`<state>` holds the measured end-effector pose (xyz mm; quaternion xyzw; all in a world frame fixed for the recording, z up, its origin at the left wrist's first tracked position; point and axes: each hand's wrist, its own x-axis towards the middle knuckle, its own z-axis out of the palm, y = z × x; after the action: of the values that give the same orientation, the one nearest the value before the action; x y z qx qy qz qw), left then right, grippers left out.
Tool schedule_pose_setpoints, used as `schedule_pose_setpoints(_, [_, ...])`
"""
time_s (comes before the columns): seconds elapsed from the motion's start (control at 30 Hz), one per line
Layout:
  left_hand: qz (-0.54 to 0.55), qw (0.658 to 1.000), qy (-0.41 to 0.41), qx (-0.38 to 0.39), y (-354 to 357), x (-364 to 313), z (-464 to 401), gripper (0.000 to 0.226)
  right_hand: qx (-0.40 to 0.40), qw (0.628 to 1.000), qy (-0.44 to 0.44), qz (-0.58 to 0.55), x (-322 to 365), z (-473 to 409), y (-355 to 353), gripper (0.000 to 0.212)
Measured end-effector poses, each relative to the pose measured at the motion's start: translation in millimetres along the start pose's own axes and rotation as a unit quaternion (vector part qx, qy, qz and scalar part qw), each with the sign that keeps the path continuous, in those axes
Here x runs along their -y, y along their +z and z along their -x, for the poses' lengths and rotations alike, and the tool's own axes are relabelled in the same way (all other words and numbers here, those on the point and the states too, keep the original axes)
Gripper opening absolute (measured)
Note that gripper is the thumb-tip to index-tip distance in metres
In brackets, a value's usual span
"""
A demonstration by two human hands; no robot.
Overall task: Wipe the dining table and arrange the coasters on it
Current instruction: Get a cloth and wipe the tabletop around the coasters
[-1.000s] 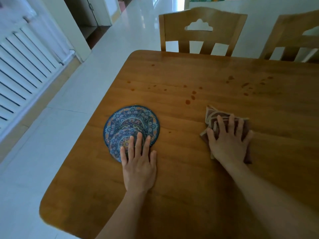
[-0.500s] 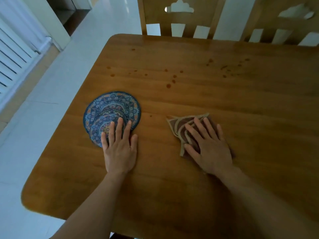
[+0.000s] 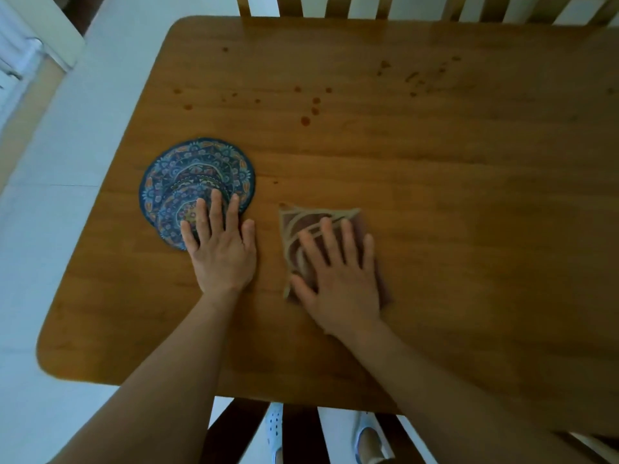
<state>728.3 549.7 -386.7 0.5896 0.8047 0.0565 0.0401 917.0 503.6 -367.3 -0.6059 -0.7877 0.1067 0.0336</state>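
Note:
A stack of round blue patterned coasters (image 3: 187,175) lies fanned out on the wooden dining table (image 3: 435,195), near its left edge. My left hand (image 3: 222,249) lies flat with straight fingers, the fingertips resting on the lower coasters. A folded brown cloth with a beige pattern (image 3: 301,222) lies just right of it, and my right hand (image 3: 338,272) presses flat on it with spread fingers. Dark reddish spots (image 3: 305,120) dot the table beyond both hands, and more spots (image 3: 413,77) lie toward the far right.
Wooden chair backs (image 3: 335,5) stand along the table's far edge. Another chair (image 3: 301,430) is under the near edge, with my slippered feet (image 3: 274,426) showing between its slats. White tiled floor (image 3: 50,229) lies to the left.
My right hand has slid the cloth leftward and toward me, closer to the left hand. The left hand has stayed on the coasters. The view has tilted further down over the table.

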Motion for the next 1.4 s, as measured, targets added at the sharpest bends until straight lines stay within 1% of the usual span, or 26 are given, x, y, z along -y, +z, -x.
schedule_pose_setpoints(0.1, [-0.006,1.0,0.012,-0.009,-1,1,1,0.055,0.03,0.992,-0.124,-0.001,26,14,8,0.068])
schedule_pose_setpoints(0.17, [-0.003,1.0,0.013,0.011,-2,2,0,0.056,0.051,0.979,-0.193,0.025,6,31,7,0.07])
schedule_pose_setpoints(0.23, [0.002,1.0,0.011,0.026,-4,3,0,0.057,0.063,0.973,-0.216,0.053,-29,54,0,0.072])
schedule_pose_setpoints(0.3, [0.004,0.999,0.011,0.033,-6,2,-1,0.057,0.072,0.979,-0.177,0.075,-66,76,-9,0.073])
schedule_pose_setpoints(0.33, [0.005,0.999,0.011,0.038,-7,2,-1,0.058,0.068,0.984,-0.139,0.085,-81,86,-14,0.074])
schedule_pose_setpoints(0.4, [0.008,0.999,0.012,0.046,-8,1,0,0.058,0.054,0.994,-0.035,0.094,-100,101,-20,0.076])
schedule_pose_setpoints(0.5, [0.011,0.998,0.016,0.056,-11,1,1,0.057,0.025,0.99,0.116,0.073,-105,114,-18,0.08])
schedule_pose_setpoints(0.57, [0.009,0.998,0.019,0.058,-11,1,1,0.058,0.016,0.982,0.175,0.075,-96,118,-13,0.081])
schedule_pose_setpoints(0.6, [0.007,0.998,0.018,0.057,-10,1,1,0.058,0.016,0.979,0.186,0.079,-90,118,-11,0.081])
schedule_pose_setpoints(0.67, [0.002,0.998,0.017,0.054,-9,0,2,0.058,0.02,0.982,0.168,0.081,-78,115,-7,0.081])
schedule_pose_setpoints(0.83, [0.007,0.999,0.011,0.052,-7,-1,1,0.058,0.039,0.996,0.005,0.075,-34,76,2,0.081])
schedule_pose_setpoints(0.9, [0.009,0.998,0.011,0.054,-8,-1,1,0.057,0.032,0.997,-0.023,0.062,-12,52,5,0.082])
schedule_pose_setpoints(1.0, [0.024,0.998,0.013,0.065,-12,-1,-1,0.057,0.017,0.998,-0.028,0.046,11,19,7,0.081])
schedule_pose_setpoints(1.13, [0.063,0.992,0.025,0.105,-24,5,-4,0.056,0.008,0.999,-0.002,0.039,17,-2,8,0.08])
schedule_pose_setpoints(1.2, [0.086,0.988,0.055,0.117,-38,16,-10,0.057,0.007,0.999,0.007,0.039,16,-5,7,0.079])
schedule_pose_setpoints(1.23, [0.121,0.983,0.078,0.114,-45,26,-12,0.056,0.009,0.999,0.01,0.041,16,-6,7,0.078])
schedule_pose_setpoints(1.3, [0.219,0.965,0.117,0.079,-58,55,-17,0.055,0.013,0.999,0.017,0.046,17,-5,6,0.078])
schedule_pose_setpoints(1.33, [0.237,0.962,0.124,0.05,-62,75,-18,0.055,0.012,0.999,0.024,0.045,19,-5,7,0.077])
schedule_pose_setpoints(1.4, [0.197,0.976,0.092,0.0,-61,125,-15,0.055,0.015,0.998,0.042,0.038,25,-1,7,0.078])
